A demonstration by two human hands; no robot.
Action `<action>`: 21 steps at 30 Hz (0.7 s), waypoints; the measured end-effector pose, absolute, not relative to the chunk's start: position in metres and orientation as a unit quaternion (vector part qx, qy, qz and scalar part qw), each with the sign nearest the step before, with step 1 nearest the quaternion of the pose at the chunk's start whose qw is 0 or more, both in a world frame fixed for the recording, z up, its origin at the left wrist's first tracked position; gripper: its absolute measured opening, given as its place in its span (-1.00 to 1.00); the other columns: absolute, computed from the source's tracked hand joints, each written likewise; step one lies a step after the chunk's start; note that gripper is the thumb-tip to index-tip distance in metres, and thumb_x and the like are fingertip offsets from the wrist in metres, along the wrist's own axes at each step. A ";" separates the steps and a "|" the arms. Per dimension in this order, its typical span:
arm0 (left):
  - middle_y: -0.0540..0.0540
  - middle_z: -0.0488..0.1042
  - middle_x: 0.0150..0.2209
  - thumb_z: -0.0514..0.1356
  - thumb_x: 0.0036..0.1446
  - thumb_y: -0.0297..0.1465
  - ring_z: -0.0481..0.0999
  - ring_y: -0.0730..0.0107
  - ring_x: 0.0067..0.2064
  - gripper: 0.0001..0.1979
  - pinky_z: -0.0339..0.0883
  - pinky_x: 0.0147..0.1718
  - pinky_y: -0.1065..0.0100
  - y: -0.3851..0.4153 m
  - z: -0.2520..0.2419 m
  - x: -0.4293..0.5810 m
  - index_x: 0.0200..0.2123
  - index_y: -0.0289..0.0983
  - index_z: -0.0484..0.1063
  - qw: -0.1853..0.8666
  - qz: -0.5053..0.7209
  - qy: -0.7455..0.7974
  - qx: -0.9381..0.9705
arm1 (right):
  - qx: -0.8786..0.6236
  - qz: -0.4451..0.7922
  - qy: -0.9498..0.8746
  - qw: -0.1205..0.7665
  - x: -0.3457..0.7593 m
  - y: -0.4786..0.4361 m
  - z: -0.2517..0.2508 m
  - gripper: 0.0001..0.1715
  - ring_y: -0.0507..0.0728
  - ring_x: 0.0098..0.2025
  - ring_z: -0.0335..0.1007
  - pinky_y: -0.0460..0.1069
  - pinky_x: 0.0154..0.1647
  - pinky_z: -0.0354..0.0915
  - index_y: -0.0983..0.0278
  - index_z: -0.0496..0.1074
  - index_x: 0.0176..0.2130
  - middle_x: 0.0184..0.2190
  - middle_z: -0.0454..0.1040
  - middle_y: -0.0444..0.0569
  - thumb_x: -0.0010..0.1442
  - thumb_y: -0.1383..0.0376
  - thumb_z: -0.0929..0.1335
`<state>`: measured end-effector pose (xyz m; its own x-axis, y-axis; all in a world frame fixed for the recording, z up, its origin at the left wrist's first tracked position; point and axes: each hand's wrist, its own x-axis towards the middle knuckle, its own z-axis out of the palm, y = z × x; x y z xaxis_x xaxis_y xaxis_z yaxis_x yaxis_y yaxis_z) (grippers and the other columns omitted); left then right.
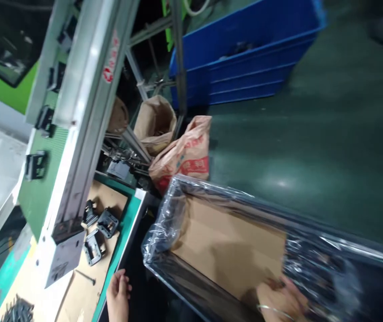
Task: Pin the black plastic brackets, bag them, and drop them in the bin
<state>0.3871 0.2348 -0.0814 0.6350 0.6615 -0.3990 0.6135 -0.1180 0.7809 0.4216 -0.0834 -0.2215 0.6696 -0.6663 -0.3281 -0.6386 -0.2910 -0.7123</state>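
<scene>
My left hand (pixel 118 293) hovers at the edge of the workbench (pixel 129 223), its fingers loosely bent and nothing seen in them. Inside a long box lined with clear plastic film (pixel 164 230), my right hand (pixel 280 298) is over the near edge of a flat cardboard sheet (pixel 231 243). Motion smears its fingers, so whether they grip anything cannot be made out. Beside that hand, dark parts under clear plastic (pixel 315 268) fill the right part of the box. On the bench, several black molded parts (pixel 107 222) and a dark bolt-like pin (pixel 86 277) lie on cardboard.
A green conveyor belt (pixel 45 192) with black parts on it runs along an aluminium frame (pixel 87 112) at the left. Behind the box stand a printed paper sack (pixel 191 152), an open brown sack (pixel 154 120) and a large blue bin (pixel 235 67). Dark pins (pixel 17 309) are heaped lower left.
</scene>
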 end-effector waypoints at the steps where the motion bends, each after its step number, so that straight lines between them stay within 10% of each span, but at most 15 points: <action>1: -0.01 0.36 -0.55 0.24 -0.30 0.00 0.34 0.46 -0.56 -0.47 0.15 -0.63 0.43 0.245 -0.072 0.390 -0.36 -0.31 0.39 0.504 0.053 0.433 0.745 | -0.797 -0.018 0.402 0.450 0.427 -0.067 -0.211 -0.45 0.33 -0.32 0.39 0.17 -0.42 0.26 0.45 0.43 -0.24 -0.36 0.44 0.37 0.10 0.09 0.13; 8: 0.09 0.26 -0.61 0.17 -0.14 -0.14 0.24 0.53 -0.57 -0.60 0.08 -0.60 0.45 0.293 -0.041 0.372 -0.29 -0.31 0.30 0.561 0.141 0.478 0.661 | -0.730 0.138 -0.028 0.669 0.458 0.126 -0.091 -0.56 0.19 -0.33 0.41 0.05 -0.29 0.28 0.22 0.40 -0.25 -0.39 0.49 0.06 0.13 -0.01 0.16; 16: -0.09 0.38 -0.44 0.17 -0.17 -0.12 0.35 0.43 -0.49 -0.54 0.17 -0.57 0.39 0.346 -0.046 0.315 -0.27 -0.36 0.30 0.594 0.162 0.498 0.610 | -0.901 0.173 -0.186 0.353 0.464 0.286 -0.043 -0.73 0.21 -0.25 0.39 0.00 -0.29 0.21 0.33 0.37 -0.22 -0.21 0.43 0.18 0.14 0.21 0.26; 21: -0.33 0.31 -0.01 -0.02 0.09 -0.24 0.29 0.16 0.02 -0.60 0.15 -0.04 0.14 0.395 -0.013 0.293 -0.06 -0.34 0.26 0.464 0.201 0.354 0.787 | -0.916 0.143 -0.252 0.276 0.442 0.296 -0.028 -0.81 0.18 -0.22 0.37 0.00 -0.22 0.19 0.33 0.36 -0.25 -0.30 0.45 0.10 0.12 0.34 0.23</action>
